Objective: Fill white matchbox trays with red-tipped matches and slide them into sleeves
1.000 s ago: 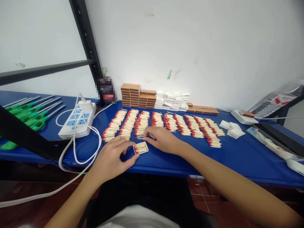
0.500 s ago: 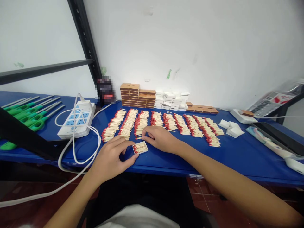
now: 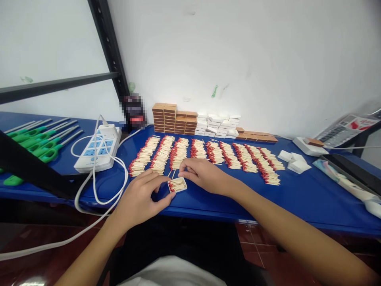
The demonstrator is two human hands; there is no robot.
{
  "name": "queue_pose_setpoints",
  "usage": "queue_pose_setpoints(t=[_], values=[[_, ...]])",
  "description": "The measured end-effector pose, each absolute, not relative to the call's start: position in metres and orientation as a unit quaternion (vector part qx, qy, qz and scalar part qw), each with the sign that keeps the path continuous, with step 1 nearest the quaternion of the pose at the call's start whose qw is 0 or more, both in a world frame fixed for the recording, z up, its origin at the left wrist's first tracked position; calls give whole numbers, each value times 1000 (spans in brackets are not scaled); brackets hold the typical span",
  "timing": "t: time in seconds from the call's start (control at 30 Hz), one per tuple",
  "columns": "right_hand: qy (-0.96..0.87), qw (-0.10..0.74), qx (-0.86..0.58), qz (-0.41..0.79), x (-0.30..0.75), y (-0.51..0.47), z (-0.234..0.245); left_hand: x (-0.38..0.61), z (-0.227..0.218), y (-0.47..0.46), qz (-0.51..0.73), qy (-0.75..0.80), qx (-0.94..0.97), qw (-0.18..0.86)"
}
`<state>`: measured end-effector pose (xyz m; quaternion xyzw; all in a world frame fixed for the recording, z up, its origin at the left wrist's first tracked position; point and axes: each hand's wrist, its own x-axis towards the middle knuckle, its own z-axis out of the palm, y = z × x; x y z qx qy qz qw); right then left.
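Between thumb and fingers, my left hand [image 3: 145, 194] grips a small white matchbox tray [image 3: 186, 186] at its left end, on the blue table. Red-tipped matches [image 3: 177, 185] lie inside the tray. My right hand [image 3: 199, 171] is just above the tray's right corner, with its fingertips pinched together; whatever they hold is hidden. A couple of loose matches [image 3: 173, 173] lie between the tray and the rows. Beyond both hands, several slanted rows of matches [image 3: 232, 155] spread across the table, red heads toward the left.
Brown matchbox sleeves [image 3: 174, 121] and white trays [image 3: 217, 124] are stacked against the wall. More white trays [image 3: 294, 161] lie at right near a dark phone-like slab [image 3: 354, 172]. At left are a power strip [image 3: 98, 153], a white cable [image 3: 120, 190] and green-handled tools [image 3: 44, 149].
Near my right fingertips, the loose matches now lie at a different angle. My left hand keeps hold of the tray. The whole view has shifted slightly.
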<state>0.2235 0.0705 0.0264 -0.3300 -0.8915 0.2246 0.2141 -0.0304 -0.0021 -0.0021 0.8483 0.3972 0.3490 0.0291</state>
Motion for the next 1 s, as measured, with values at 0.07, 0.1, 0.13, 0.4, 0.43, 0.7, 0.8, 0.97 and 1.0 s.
queue_pose_setpoints(t=[0.07,0.1,0.13,0.4,0.43,0.7,0.8,0.97,1.0], values=[[-895,216,-325,214,224,72,23,-31,-2,-2,348,397,849,26],[-898,219,-318,210,225,74,20,-31,-1,-2,347,397,850,24],[-902,223,-306,207,225,76,17,-31,-2,-3,346,396,850,23],[-922,199,-263,201,214,85,9,-32,-3,-4,347,375,859,27],[-922,195,-268,200,213,85,10,-32,-3,-4,349,374,859,27],[-905,155,-351,185,214,78,20,-31,-3,-5,349,372,860,17],[-901,153,-364,177,215,76,21,-31,-3,-5,347,376,859,14],[-917,194,-262,228,215,79,21,-33,-3,-6,346,373,861,18],[-923,189,-243,230,215,79,21,-33,-3,-6,345,372,862,19]])
